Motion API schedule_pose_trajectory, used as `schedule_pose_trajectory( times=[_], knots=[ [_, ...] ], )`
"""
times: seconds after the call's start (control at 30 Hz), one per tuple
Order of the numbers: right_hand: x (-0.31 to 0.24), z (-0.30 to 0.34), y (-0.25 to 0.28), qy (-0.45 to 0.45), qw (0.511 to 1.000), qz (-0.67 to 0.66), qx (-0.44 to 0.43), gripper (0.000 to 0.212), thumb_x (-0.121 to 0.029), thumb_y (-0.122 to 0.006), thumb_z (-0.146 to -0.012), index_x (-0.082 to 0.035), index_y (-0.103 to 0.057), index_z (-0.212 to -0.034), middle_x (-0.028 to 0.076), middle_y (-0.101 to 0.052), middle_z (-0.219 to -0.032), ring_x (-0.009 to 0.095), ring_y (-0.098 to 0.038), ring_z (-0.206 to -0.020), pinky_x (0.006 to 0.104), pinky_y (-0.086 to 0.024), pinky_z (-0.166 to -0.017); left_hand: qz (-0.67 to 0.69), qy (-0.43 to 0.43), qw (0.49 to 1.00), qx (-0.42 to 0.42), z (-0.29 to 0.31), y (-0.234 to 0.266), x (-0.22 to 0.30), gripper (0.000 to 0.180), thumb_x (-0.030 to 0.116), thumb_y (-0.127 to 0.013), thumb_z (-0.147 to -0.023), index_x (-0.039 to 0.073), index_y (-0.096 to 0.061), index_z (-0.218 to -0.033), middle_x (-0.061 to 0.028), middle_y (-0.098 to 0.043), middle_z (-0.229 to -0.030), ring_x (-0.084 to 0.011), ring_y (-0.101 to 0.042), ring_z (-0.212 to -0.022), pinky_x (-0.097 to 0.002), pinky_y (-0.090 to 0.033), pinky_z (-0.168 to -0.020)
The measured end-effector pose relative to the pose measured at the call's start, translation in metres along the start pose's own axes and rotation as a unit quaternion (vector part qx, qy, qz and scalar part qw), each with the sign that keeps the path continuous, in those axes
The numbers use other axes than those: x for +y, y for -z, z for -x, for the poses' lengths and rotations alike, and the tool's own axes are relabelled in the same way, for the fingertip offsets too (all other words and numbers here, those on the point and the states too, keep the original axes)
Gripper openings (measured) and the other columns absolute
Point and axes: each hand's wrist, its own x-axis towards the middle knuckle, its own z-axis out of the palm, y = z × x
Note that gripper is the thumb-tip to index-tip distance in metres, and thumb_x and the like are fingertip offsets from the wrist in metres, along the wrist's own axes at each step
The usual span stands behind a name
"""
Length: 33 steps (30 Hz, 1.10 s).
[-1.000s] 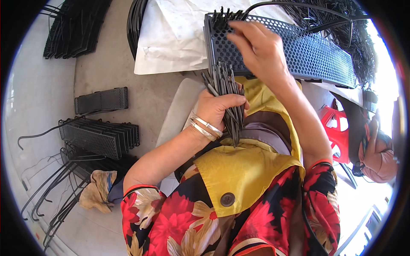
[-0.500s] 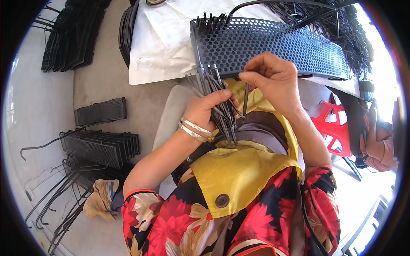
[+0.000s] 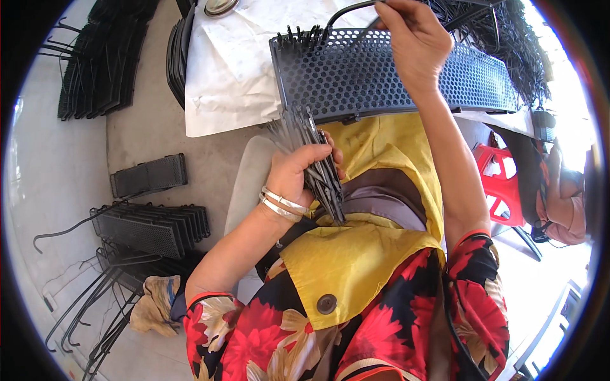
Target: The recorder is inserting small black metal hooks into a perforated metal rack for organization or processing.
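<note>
My left hand (image 3: 302, 168) is wrapped round a bundle of thin dark plastic-looking strips (image 3: 325, 193), held upright above my lap. Ahead of it, a long black perforated panel (image 3: 394, 73) with rows of round holes rests at the table's near edge. A cluster of strips (image 3: 298, 39) stands up from the panel's far left corner. Raised over the panel's far edge, my right hand (image 3: 419, 47) pinches a single dark strip (image 3: 366, 30), which slants down to the left over the holes. Whether the strip's tip touches the panel I cannot tell.
White paper (image 3: 222, 82) covers the table, with a round metal lid (image 3: 220, 6) on it. A heap of dark strips (image 3: 524, 57) lies at the far right. Stacked black panels (image 3: 149, 228) stand on the floor at left. A red stool (image 3: 499, 184) and another person (image 3: 562, 197) are at right.
My right hand has moved up and away from the bundle, carrying one strip over the panel. My left hand with the bundle has shifted slightly down and left in the picture.
</note>
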Motion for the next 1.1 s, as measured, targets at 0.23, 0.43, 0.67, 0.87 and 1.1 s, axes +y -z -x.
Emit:
schedule_pose_trajectory(
  times=[0.23,0.43,0.67,0.87,1.1],
  knots=[
    [0.000,-0.004,-0.026,0.254,0.957,0.142,0.001,0.011,-0.001,-0.063,-0.066,-0.004,-0.053,-0.066,0.009,-0.054,-0.061,0.021,-0.053,-0.052,0.0282,-0.041,-0.049,-0.010,-0.017,0.999,0.042,0.006,-0.007,0.002,0.023,0.001,-0.058,-0.068,-0.001,-0.051,-0.090,-0.0111,-0.056,-0.068,-0.0217,-0.057,-0.057,-0.0323,-0.050,-0.052],
    [0.035,0.010,-0.032,0.355,0.914,0.134,-0.146,0.012,0.004,-0.056,-0.065,-0.004,-0.054,-0.073,0.008,-0.054,-0.070,0.026,-0.055,-0.063,0.0316,-0.046,-0.055,-0.022,-0.020,0.997,0.075,0.008,-0.008,0.001,0.021,-0.001,-0.062,-0.065,-0.004,-0.053,-0.084,-0.0130,-0.057,-0.066,-0.0226,-0.058,-0.055,-0.0328,-0.050,-0.050],
    [0.023,0.021,-0.024,0.333,0.893,0.251,-0.169,0.016,0.002,-0.057,-0.063,-0.004,-0.058,-0.078,0.012,-0.053,-0.067,0.030,-0.055,-0.064,0.0341,-0.045,-0.055,-0.047,0.005,0.997,0.060,0.004,-0.003,0.001,0.018,0.000,-0.062,-0.066,-0.002,-0.053,-0.082,-0.0115,-0.057,-0.068,-0.0220,-0.059,-0.059,-0.0327,-0.050,-0.051],
    [-0.032,0.073,0.010,-0.187,0.905,0.008,-0.383,0.023,-0.009,-0.065,-0.068,0.005,-0.057,-0.085,0.010,-0.057,-0.061,0.011,-0.054,-0.057,0.0255,-0.045,-0.052,-0.077,-0.012,0.996,0.041,0.004,-0.006,0.002,0.023,-0.002,-0.062,-0.066,-0.001,-0.051,-0.086,-0.0115,-0.057,-0.070,-0.0214,-0.059,-0.060,-0.0318,-0.051,-0.051],
    [-0.033,0.066,0.024,-0.306,0.881,-0.054,-0.357,0.011,-0.002,-0.061,-0.070,0.006,-0.056,-0.077,0.006,-0.056,-0.059,0.007,-0.050,-0.047,0.0202,-0.041,-0.042,-0.099,-0.014,0.995,0.001,0.006,-0.012,0.004,0.017,-0.001,-0.064,-0.066,-0.004,-0.055,-0.081,-0.0103,-0.058,-0.066,-0.0181,-0.058,-0.055,-0.0275,-0.050,-0.049]
  ],
)
